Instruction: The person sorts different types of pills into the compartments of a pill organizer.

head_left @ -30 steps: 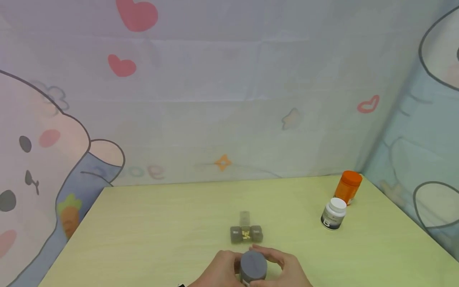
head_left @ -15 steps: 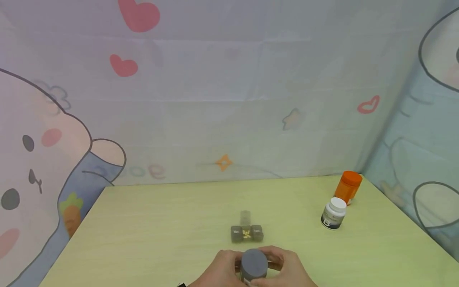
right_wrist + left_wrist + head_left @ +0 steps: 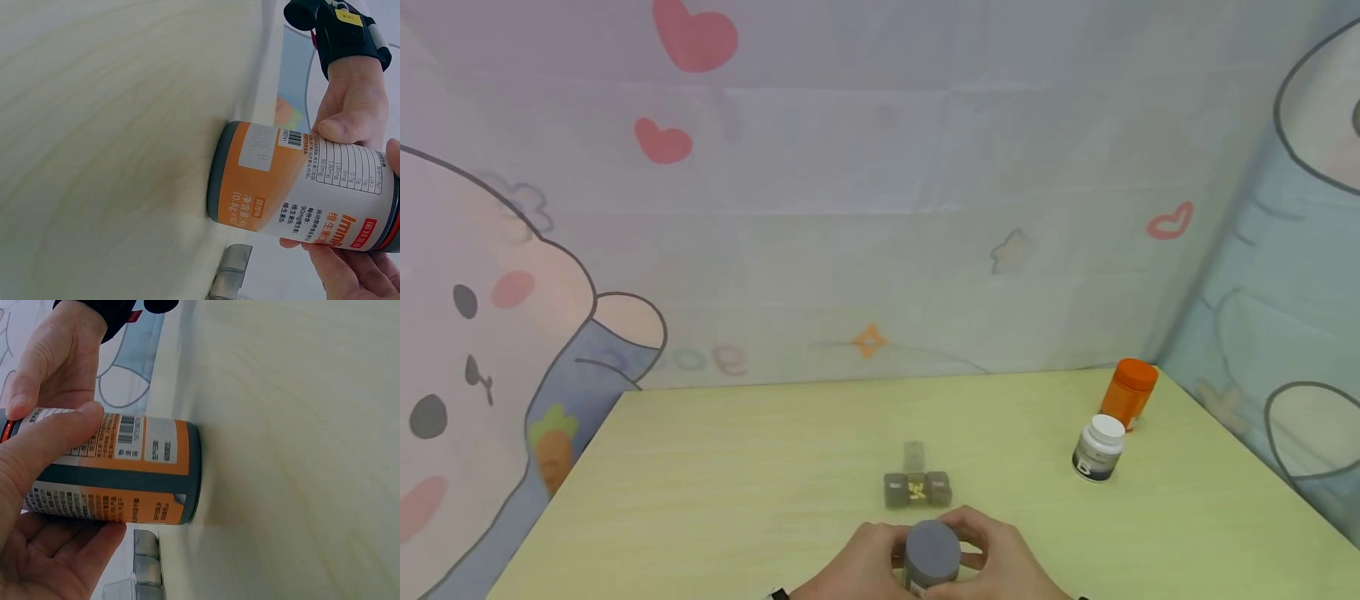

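Between both hands stands an upright dark grey supplement bottle (image 3: 932, 554) with a grey lid. Its orange and white label shows in the wrist views, on the bottle (image 3: 125, 472) and again on the bottle (image 3: 275, 187). My left hand (image 3: 868, 562) grips the body from the left, thumb across the label. From the right, my right hand (image 3: 996, 554) holds the lid end, fingers and thumb curled round it. The bottle's base is at the tabletop; exact contact is hard to tell. Just beyond lies a small grey pill organizer (image 3: 896, 490), middle lid up, with yellowish pills in that compartment.
At the right of the table (image 3: 737, 467) stand a white bottle (image 3: 1097, 450) with a dark label and, behind it, an orange bottle (image 3: 1128, 393). A cartoon-printed curtain (image 3: 850, 167) borders the table at the back and sides.
My right index finger, earlier stretched behind the lid, now bends round its right side. The left hand and the bottle stay nearly in place, and the head view has shifted slightly.
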The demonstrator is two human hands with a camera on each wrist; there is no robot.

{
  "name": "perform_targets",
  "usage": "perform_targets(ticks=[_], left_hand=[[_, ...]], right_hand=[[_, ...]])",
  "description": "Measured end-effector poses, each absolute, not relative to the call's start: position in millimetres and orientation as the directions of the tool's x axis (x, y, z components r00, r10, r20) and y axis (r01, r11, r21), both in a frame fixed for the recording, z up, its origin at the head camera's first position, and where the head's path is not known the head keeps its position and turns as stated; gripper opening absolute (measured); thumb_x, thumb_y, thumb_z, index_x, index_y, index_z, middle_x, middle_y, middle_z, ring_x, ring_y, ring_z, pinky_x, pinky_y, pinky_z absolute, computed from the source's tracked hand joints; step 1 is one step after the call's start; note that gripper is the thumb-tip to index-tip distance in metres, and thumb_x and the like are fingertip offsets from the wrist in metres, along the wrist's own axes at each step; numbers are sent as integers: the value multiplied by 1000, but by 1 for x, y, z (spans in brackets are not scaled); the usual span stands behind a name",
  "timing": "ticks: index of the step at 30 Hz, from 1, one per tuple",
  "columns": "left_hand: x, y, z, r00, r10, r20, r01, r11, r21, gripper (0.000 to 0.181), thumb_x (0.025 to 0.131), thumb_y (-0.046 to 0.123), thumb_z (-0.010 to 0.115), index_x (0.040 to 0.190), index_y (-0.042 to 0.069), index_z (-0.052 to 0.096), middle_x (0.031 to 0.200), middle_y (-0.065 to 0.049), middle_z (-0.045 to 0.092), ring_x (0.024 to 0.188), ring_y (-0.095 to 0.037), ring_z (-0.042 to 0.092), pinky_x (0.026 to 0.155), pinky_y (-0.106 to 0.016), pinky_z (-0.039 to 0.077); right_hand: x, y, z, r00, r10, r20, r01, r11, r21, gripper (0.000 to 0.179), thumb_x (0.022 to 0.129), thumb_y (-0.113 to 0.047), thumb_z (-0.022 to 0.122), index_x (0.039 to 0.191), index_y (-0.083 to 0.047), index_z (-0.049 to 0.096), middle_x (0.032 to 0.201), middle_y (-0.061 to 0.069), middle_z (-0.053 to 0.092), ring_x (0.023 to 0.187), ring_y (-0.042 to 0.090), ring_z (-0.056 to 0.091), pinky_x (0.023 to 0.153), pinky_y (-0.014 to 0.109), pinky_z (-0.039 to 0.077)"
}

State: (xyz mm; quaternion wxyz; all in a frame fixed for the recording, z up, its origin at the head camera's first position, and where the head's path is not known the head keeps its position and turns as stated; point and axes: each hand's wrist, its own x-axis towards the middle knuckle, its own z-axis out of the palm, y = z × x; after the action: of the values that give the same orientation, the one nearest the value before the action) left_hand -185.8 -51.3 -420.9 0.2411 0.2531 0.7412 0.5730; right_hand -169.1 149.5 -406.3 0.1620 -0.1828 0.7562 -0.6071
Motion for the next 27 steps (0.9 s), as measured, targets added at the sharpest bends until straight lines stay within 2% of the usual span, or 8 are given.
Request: perform_targets(ticks=[7,9,12,14,16,19,21,27], left_hand=[[-192,-52,-416,-706,702,-87,123,243,962,36,75,25,75,109,26,63,100,12,65,97,-4,59,82,-26,47],[-197,-54,-410,-691,718,-82,213,311,926,38,72,21,77,107,24,64,99,12,65,96,-3,59,83,-27,46],[-211,-57,-400,-689,724,-40,409,434,803,42,66,10,79,105,18,66,95,11,66,90,-1,59,79,-24,47],[-223,-59,-393,-704,710,31,500,463,732,43,65,5,79,105,12,65,94,6,67,87,-5,60,77,-24,48],[-234,-59,-390,-737,666,112,532,469,705,43,68,5,77,109,9,63,95,0,67,89,-12,61,78,-24,48],[-249,-60,-394,-798,563,216,521,464,716,47,72,12,76,115,7,59,101,-8,64,94,-22,59,83,-32,47],[-257,-59,-399,-839,493,231,490,501,713,53,71,18,77,118,5,57,105,-10,62,97,-26,57,84,-36,46],[-271,-53,-418,-911,410,46,319,629,709,72,62,23,84,121,-2,51,111,-17,58,102,-34,53,80,-43,46]], right_hand=[[-168,151,-404,-876,-481,-2,-111,206,-972,50,73,-18,76,116,-5,52,112,10,60,108,24,54,85,41,47],[-168,151,-402,-874,-485,8,-124,208,-970,51,73,-18,76,115,-4,52,111,10,60,105,19,56,84,38,48],[-169,152,-401,-871,-491,16,-135,209,-969,52,73,-19,77,115,-3,51,110,11,61,101,13,58,83,35,49],[-169,152,-400,-871,-490,14,-137,217,-966,53,72,-19,77,114,-3,51,109,11,61,100,13,58,82,35,49],[-169,153,-400,-872,-490,10,-136,222,-965,53,71,-19,78,114,-2,51,109,11,61,100,17,58,82,37,49],[-169,153,-400,-872,-489,-2,-126,229,-965,53,71,-19,78,114,-2,51,109,10,62,102,23,57,82,40,49],[-169,152,-399,-872,-489,-7,-118,225,-967,53,72,-19,78,114,-2,51,109,10,61,103,25,56,82,42,49],[-169,151,-401,-877,-480,13,-128,208,-970,53,70,-17,78,113,-2,51,109,11,62,102,20,57,83,40,49]])
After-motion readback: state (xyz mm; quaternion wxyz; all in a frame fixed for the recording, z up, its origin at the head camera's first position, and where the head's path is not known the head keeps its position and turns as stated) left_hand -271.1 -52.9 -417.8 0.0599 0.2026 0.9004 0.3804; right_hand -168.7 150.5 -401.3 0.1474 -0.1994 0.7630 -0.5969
